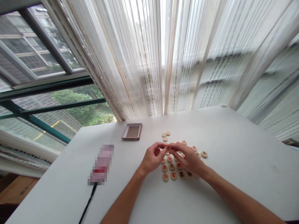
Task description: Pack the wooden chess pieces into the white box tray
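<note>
Over a cluster of round wooden Chinese chess pieces (173, 175), both of my hands meet at the fingertips. A single chess piece with a red character (168, 149) is pinched between them. My left hand (151, 158) comes in from the left, its thumb and fingers closed on that piece. From the right, my right hand (189, 157) grips the same piece and covers part of the cluster. Pieces with red or black characters lie face up in rough rows below and around the hands. Just beyond the fingers sit a few blank-side-up pieces (165, 139).
An open shallow box (141, 130) rests near the white table's (243, 174) back edge. Left of my hands lies a blurred pinkish object (102, 165) with a black cord (88, 202). Striped curtains (149, 62) hang behind the table, beside an open window (46, 62).
</note>
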Demonstrator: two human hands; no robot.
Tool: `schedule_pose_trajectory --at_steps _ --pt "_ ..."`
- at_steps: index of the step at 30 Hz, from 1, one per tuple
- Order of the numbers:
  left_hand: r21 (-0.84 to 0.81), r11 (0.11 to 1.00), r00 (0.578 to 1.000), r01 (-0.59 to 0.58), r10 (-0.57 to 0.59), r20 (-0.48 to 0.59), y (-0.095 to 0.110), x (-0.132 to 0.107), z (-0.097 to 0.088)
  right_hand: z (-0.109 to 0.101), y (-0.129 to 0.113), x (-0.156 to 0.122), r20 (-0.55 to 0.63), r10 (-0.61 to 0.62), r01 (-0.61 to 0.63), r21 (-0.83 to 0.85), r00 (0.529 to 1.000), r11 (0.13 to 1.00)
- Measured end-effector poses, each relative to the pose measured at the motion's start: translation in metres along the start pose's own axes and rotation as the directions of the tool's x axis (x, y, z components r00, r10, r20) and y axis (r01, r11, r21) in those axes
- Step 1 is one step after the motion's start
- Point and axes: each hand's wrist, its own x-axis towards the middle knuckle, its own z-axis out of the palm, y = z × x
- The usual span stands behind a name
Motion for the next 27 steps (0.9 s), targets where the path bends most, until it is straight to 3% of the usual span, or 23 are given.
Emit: schedule_pose_trajectory --at_steps 10,16,27 --pt "-0.010 1.000 0.999 0.004 -0.004 -0.043 -0.0004 0.0006 0.0028 0.0042 0.0042 -0.0016 -0.013 0.030 -0.029 0.049 0.999 0.998" --pt "-0.039 0.999 0.994 0.027 -0.031 -0.108 -0.0008 0.0018 0.0008 0.0040 0.0064 -0.0031 -0.041 0.000 -0.001 -0.029 0.999 1.000" --pt "-0.155 0.987 0.996 0.043 -0.054 -0.067 0.0000 0.0000 0.0045 0.0020 0.0030 -0.0014 -0.089 -0.111 0.096 -0.161 0.990 0.982"
